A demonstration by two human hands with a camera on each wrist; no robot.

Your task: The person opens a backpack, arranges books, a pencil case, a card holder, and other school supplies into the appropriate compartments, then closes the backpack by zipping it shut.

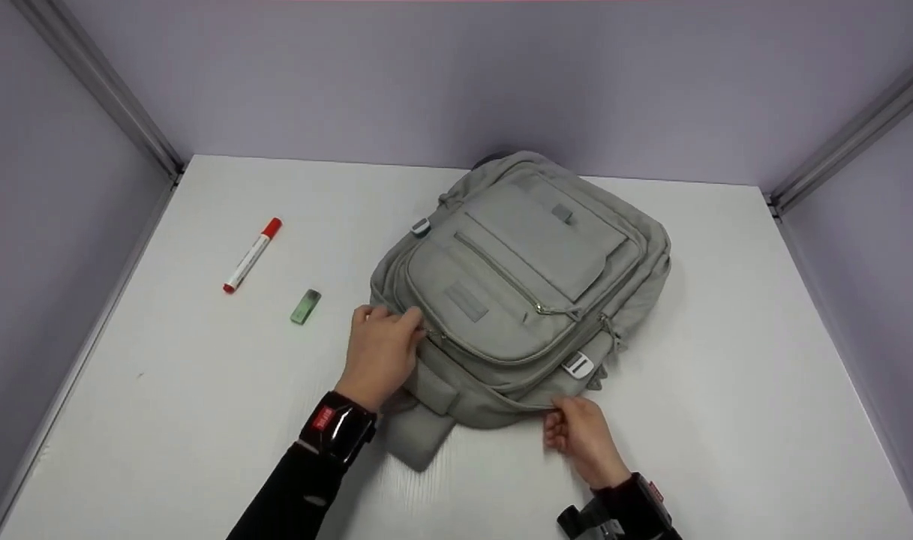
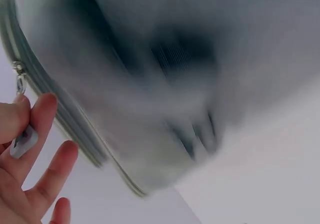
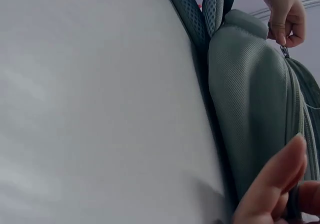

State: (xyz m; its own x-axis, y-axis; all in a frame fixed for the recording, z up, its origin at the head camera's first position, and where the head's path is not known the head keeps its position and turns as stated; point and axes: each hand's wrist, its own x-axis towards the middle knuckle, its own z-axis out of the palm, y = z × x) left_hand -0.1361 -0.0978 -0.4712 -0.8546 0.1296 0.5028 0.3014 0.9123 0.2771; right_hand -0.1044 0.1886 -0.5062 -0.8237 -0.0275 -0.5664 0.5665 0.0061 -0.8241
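Note:
A grey-green backpack (image 1: 464,300) lies tilted on a white table, its front pockets facing up. My left hand (image 1: 381,345) is at its lower left edge, and in the left wrist view thumb and forefinger pinch a zipper pull (image 2: 23,143) while the other fingers stay spread. At the lower right edge of the bag, my right hand (image 1: 582,435) pinches the fabric beside the main zipper (image 3: 295,98). A padded shoulder strap (image 1: 418,435) sticks out from under the bag between the hands.
Left of the backpack lie a white marker (image 1: 250,259) with a red cap and a small green object (image 1: 305,307). White side-release buckles (image 1: 578,365) sit on the bag's sides. Pale walls (image 1: 351,82) stand behind and beside the table (image 1: 726,315).

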